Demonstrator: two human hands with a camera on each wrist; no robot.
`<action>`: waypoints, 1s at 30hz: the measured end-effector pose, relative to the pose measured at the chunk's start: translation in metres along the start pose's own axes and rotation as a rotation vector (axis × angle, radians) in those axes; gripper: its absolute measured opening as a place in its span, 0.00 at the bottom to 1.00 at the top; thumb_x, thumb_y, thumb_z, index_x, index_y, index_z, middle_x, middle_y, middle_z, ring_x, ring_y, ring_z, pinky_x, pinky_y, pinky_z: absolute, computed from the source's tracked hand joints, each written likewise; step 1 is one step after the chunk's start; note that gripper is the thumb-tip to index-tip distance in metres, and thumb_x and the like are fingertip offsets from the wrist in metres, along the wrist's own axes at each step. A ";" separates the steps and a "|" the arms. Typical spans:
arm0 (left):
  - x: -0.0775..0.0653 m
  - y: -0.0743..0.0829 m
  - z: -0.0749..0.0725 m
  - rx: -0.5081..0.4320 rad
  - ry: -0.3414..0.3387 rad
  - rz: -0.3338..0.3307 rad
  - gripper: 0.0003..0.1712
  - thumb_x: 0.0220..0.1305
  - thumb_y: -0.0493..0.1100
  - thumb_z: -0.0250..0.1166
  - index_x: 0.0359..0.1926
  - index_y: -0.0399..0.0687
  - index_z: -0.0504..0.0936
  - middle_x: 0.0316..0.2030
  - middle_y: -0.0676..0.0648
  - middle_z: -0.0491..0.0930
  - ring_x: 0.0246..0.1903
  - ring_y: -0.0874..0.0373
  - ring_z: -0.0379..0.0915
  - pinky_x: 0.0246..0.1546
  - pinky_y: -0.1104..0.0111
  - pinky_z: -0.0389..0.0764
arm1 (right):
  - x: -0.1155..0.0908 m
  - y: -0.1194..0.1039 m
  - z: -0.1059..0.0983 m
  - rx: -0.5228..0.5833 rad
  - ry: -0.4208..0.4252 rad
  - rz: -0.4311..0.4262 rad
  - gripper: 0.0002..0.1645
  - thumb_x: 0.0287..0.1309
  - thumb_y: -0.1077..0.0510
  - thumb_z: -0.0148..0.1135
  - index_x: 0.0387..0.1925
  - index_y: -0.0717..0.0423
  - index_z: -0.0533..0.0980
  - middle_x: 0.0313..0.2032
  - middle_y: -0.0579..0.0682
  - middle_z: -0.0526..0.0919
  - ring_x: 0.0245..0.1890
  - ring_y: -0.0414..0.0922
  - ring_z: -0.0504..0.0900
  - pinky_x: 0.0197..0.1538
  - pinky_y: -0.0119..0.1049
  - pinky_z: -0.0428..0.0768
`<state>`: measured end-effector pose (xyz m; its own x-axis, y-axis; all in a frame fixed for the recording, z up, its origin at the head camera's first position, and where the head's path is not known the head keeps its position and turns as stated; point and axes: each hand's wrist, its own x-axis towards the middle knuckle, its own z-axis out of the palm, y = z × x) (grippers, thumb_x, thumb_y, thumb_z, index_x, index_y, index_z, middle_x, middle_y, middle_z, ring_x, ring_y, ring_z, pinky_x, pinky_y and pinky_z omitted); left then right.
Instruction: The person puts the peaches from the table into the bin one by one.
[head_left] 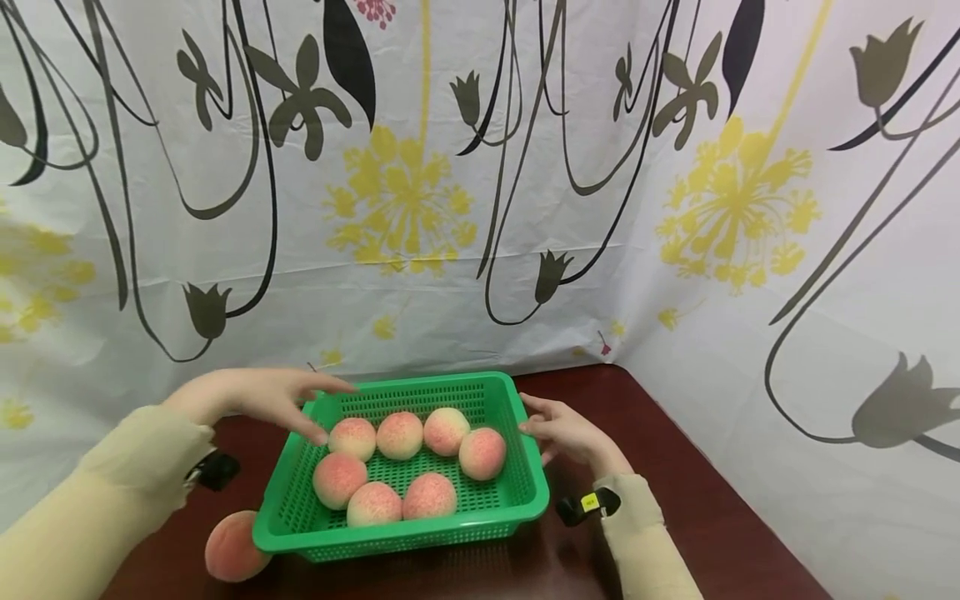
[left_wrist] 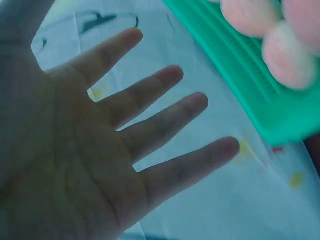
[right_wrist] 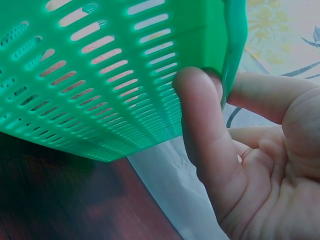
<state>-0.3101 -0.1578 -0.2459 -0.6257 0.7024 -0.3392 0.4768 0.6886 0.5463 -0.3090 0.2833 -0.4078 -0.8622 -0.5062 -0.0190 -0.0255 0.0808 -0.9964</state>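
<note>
A green plastic basket with slotted walls holds several pink-and-cream peaches. Over its left back corner, my left hand spreads its fingers with nothing in them. The left wrist view shows those fingers straight and apart from the basket rim. My right hand is at the basket's right side and pinches the rim. In the right wrist view, one digit of the right hand lies against the slotted outer wall, another beyond the rim. One more peach lies outside, by the front left corner.
The basket is on a dark red-brown table, whose right edge runs diagonally toward the front. A white cloth with yellow flowers and dark stems hangs behind and to the right. Each wrist carries a small black camera.
</note>
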 end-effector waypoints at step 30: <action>-0.072 -0.128 0.105 0.068 0.285 0.090 0.40 0.48 0.45 0.76 0.64 0.50 0.73 0.58 0.42 0.73 0.56 0.66 0.66 0.44 0.67 0.75 | 0.001 0.000 0.000 -0.019 0.004 0.015 0.45 0.70 0.58 0.56 0.77 0.56 0.41 0.44 0.64 0.81 0.30 0.49 0.85 0.28 0.44 0.84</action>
<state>-0.2614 -0.2774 -0.3724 -0.7225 0.6889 -0.0582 0.5725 0.6433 0.5083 -0.3099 0.2828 -0.4077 -0.8643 -0.5018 -0.0338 -0.0221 0.1050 -0.9942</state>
